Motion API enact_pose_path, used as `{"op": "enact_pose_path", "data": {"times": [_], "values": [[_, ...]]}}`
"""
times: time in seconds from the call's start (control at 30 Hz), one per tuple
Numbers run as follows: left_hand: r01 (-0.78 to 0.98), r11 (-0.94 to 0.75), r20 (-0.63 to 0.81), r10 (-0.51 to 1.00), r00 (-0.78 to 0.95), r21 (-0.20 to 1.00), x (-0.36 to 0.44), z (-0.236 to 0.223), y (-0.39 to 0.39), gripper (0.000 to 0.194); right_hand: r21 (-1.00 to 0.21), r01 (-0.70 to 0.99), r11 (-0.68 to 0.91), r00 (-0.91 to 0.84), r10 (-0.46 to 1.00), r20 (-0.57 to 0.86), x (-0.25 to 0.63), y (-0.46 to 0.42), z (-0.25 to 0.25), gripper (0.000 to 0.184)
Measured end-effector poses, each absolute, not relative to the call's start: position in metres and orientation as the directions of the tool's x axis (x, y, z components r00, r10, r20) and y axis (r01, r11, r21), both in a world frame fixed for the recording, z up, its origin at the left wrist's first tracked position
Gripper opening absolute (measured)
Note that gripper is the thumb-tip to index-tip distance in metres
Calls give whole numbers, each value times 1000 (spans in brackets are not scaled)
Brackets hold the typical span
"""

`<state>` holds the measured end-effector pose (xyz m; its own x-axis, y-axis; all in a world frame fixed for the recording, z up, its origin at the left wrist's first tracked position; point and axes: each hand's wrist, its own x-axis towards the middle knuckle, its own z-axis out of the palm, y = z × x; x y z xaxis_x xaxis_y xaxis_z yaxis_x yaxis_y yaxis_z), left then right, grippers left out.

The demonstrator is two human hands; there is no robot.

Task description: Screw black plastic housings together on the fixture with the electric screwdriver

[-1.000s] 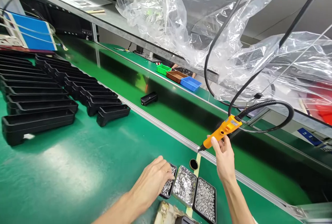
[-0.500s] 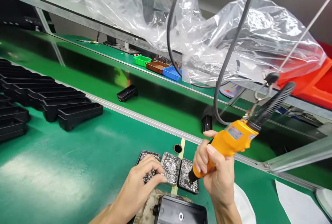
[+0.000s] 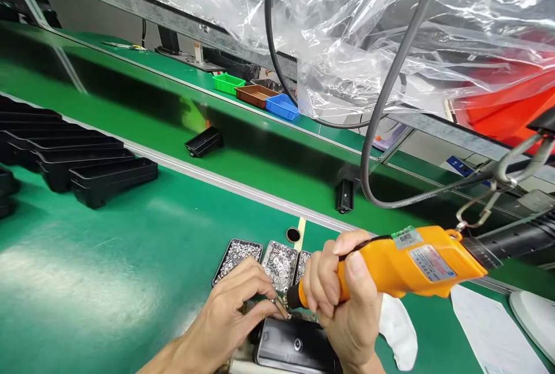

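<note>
My right hand point(image 3: 347, 299) is wrapped round an orange electric screwdriver point(image 3: 407, 264), which lies nearly level with its black nose pointing left. At that nose, my left hand point(image 3: 234, 310) pinches a small metal piece point(image 3: 274, 301) between thumb and forefinger; its exact kind is too small to tell. Just below both hands sits a black plastic housing point(image 3: 290, 342) with a round shiny fitting in its face. Behind the hands stand trays of small metal hardware: a left tray point(image 3: 238, 254), a middle tray point(image 3: 280, 261) and a right tray point(image 3: 302, 264) partly hidden by my right hand.
Black housings point(image 3: 113, 177) stand in rows at the left. Two more black parts, one point(image 3: 203, 141) left and one point(image 3: 345, 196) right, lie beyond the metal rail. A cable point(image 3: 390, 85) loops overhead from the screwdriver. White paper point(image 3: 485, 333) lies at the right.
The screwdriver has swung from pointing down into the right tray to nearly level, its nose now at my left fingertips. My left hand has closed on a small metal piece. The view has shifted.
</note>
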<state>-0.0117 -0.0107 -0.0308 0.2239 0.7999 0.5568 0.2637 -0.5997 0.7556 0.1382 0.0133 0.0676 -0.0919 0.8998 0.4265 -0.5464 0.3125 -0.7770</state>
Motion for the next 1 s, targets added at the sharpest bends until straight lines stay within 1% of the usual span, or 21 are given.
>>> {"op": "enact_pose_path", "data": {"times": [0.33, 0.53, 0.63, 0.73, 0.87, 1.0], "values": [[249, -605, 565, 796, 217, 756, -10, -30, -13, 16, -779, -541, 317, -104, 894, 436, 136, 12, 69, 11], [249, -613, 553, 788, 272, 750, -11, -31, -16, 18, -813, -498, 303, -122, 903, 411, 133, 10, 65, 8], [283, -598, 553, 801, 229, 750, -9, -33, -15, 18, -819, -474, 323, -97, 905, 413, 130, 9, 66, 8], [284, -510, 481, 860, 170, 812, -7, -34, -14, 19, -822, -457, 341, -49, 913, 406, 128, 10, 66, 8], [223, -369, 339, 927, 162, 902, -6, -33, -14, 23, -820, -454, 348, -35, 913, 407, 127, 12, 64, 8], [174, -323, 293, 940, 176, 930, -7, -32, -11, 24, -817, -467, 338, -43, 915, 402, 128, 14, 63, 10]]}}
